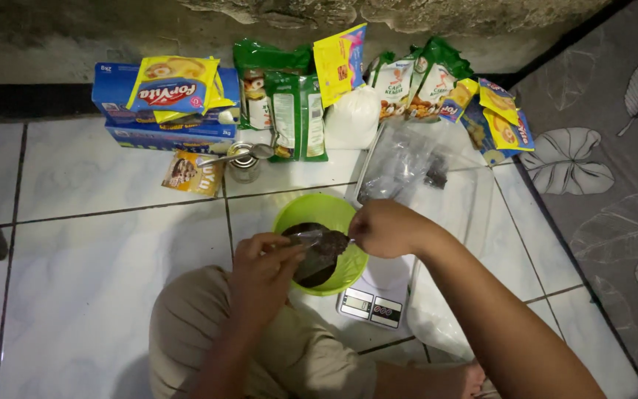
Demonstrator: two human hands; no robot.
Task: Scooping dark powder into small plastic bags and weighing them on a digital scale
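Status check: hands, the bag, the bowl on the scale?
Left hand and right hand both grip a small clear plastic bag of dark powder. Bag over green bowl, bowl on digital scale. Nothing blocking.

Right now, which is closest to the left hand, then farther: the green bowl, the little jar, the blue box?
1. Green bowl, right beside the left hand.
2. Little jar, up behind it on the tiles.
3. Blue box, far back by the wall.
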